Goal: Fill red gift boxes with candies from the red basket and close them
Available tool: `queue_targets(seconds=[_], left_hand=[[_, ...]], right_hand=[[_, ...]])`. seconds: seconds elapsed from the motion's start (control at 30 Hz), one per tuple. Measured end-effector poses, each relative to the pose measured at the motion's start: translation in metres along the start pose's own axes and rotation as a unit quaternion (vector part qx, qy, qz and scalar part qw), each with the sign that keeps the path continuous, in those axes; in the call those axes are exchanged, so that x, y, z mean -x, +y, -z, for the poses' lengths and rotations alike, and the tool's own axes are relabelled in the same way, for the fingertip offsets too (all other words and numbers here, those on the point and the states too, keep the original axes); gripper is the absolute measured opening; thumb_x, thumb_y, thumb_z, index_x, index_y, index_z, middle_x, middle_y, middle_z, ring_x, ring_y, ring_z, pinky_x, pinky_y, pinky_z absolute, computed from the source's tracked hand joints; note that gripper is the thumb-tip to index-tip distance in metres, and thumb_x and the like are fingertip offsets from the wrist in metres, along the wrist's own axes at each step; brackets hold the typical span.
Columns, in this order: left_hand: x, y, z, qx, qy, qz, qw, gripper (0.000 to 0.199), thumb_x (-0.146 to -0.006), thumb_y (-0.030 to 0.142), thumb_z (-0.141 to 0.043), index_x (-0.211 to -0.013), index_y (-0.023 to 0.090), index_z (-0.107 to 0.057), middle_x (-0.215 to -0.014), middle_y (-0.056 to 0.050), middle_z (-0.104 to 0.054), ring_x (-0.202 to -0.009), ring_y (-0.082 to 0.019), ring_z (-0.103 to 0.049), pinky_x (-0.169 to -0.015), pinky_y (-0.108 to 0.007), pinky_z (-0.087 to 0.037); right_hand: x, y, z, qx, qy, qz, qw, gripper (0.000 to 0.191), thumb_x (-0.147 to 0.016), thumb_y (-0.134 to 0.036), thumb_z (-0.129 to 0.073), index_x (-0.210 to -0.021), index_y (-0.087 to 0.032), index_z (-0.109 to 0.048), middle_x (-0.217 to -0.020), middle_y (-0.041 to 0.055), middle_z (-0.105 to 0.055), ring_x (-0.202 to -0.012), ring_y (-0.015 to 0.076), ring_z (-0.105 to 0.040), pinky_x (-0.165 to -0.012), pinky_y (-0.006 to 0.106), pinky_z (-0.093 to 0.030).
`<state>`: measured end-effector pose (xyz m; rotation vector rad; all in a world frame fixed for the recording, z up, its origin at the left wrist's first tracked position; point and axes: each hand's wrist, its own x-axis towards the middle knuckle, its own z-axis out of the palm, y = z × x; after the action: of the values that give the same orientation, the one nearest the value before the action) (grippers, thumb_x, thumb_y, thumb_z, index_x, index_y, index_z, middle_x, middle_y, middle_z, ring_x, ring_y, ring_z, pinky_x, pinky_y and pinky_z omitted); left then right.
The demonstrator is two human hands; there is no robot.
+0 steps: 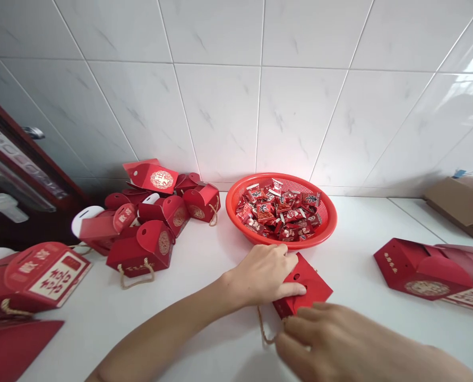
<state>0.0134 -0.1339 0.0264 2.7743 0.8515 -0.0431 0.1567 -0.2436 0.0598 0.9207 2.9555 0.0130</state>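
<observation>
White counter (200, 252): bears the red box (318, 289), before the candy basket (332, 220).
Left hand (260, 276): partly closed, steadying its top.
Right hand (326, 342): blurred beside it; finger hold unclear.
Box care: press lightly; card could crease.

Left grip (266, 276) is a bare hand; slim forearm (172, 326) likewise bare. Right grip (327, 339) also bare, outline blurred.

A white tabletop (204, 254) carries red paper boxes (316, 290), a red basket (332, 217) and a brown carton (457, 204).
</observation>
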Motion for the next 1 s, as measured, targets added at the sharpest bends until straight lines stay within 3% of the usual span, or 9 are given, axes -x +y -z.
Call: queue_targets(seconds=[0.1, 0.2, 0.33, 0.47, 0.53, 0.63, 0.77, 1.0], left_hand=[[-0.001, 0.000, 0.000, 0.011, 0.011, -0.003, 1.000, 0.042, -0.095, 0.057, -0.061, -0.085, 0.016, -0.065, -0.088, -0.005, -0.065, -0.073, -0.020, -0.063, -0.062, -0.031, -0.039], [-0.002, -0.002, -0.002, 0.016, 0.027, -0.014, 0.999, 0.037, -0.094, 0.052, -0.065, -0.082, 0.016, -0.066, -0.091, -0.005, -0.067, -0.077, -0.020, -0.064, -0.066, -0.031, -0.042], [-0.003, -0.004, -0.005, 0.034, 0.050, -0.042, 0.997, 0.030, -0.096, 0.043, -0.065, -0.083, 0.016, -0.069, -0.096, -0.006, -0.069, -0.084, -0.021, -0.066, -0.073, -0.032, -0.046], [-0.002, -0.008, -0.006, 0.060, 0.069, -0.104, 0.990, 0.021, -0.100, 0.030, -0.056, -0.095, 0.017, -0.072, -0.114, -0.007, -0.071, -0.095, -0.020, -0.068, -0.081, -0.031, -0.050], [-0.001, -0.011, -0.005, 0.074, 0.084, -0.123, 0.986, 0.022, -0.100, 0.029, -0.054, -0.102, 0.018, -0.072, -0.125, -0.008, -0.068, -0.102, -0.021, -0.069, -0.087, -0.032, -0.051], [0.002, -0.015, 0.000, 0.079, 0.107, -0.119, 0.984, 0.025, -0.101, 0.031, -0.052, -0.111, 0.018, -0.072, -0.133, -0.010, -0.065, -0.107, -0.023, -0.069, -0.092, -0.035, -0.052], [0.006, -0.022, 0.010, 0.079, 0.130, -0.099, 0.983, 0.027, -0.102, 0.030, -0.051, -0.118, 0.019, -0.070, -0.140, -0.010, -0.063, -0.116, -0.025, -0.067, -0.098, -0.039, -0.052], [0.014, -0.029, 0.025, 0.074, 0.142, -0.078, 0.984, 0.027, -0.103, 0.031, -0.049, -0.114, 0.021, -0.072, -0.136, -0.009, -0.064, -0.118, -0.024, -0.066, -0.099, -0.038, -0.052]], right_hand=[[-0.019, -0.010, -0.014, 0.050, -0.055, 0.054, 0.996, 0.024, -0.070, -0.001, -0.071, -0.083, -0.020, -0.067, -0.068, -0.0006, -0.069, -0.054, 0.0182, -0.061, -0.047, 0.034, -0.037], [-0.034, -0.009, -0.040, 0.088, -0.051, 0.044, 0.994, 0.003, -0.083, -0.015, -0.068, -0.083, -0.015, -0.072, -0.069, 0.0072, -0.071, -0.057, 0.0226, -0.063, -0.050, 0.035, -0.042], [-0.033, -0.002, -0.076, 0.111, 0.011, -0.007, 0.994, 0.012, -0.086, -0.013, -0.062, -0.088, -0.012, -0.074, -0.077, 0.0112, -0.074, -0.070, 0.0252, -0.068, -0.069, 0.037, -0.052], [-0.022, 0.003, -0.096, 0.113, -0.012, -0.053, 0.992, 0.018, -0.087, -0.015, -0.060, -0.095, -0.010, -0.075, -0.089, 0.0153, -0.077, -0.085, 0.0295, -0.071, -0.088, 0.043, -0.053], [-0.019, 0.007, -0.099, 0.110, -0.044, -0.109, 0.987, 0.022, -0.084, -0.015, -0.061, -0.099, -0.008, -0.075, -0.096, 0.0193, -0.077, -0.094, 0.0341, -0.071, -0.093, 0.047, -0.051], [-0.018, 0.019, -0.097, 0.077, -0.084, -0.202, 0.973, 0.030, -0.082, -0.012, -0.062, -0.109, -0.005, -0.074, -0.106, 0.0231, -0.075, -0.100, 0.0363, -0.070, -0.088, 0.047, -0.052], [-0.021, 0.041, -0.084, 0.028, -0.085, -0.300, 0.950, 0.032, -0.087, -0.015, -0.061, -0.116, -0.007, -0.071, -0.114, 0.0236, -0.072, -0.107, 0.0359, -0.068, -0.089, 0.045, -0.048], [-0.014, 0.075, -0.074, -0.003, -0.101, -0.473, 0.876, 0.026, -0.095, -0.017, -0.052, -0.113, -0.009, -0.070, -0.112, 0.0248, -0.074, -0.109, 0.0366, -0.069, -0.085, 0.043, -0.043]])
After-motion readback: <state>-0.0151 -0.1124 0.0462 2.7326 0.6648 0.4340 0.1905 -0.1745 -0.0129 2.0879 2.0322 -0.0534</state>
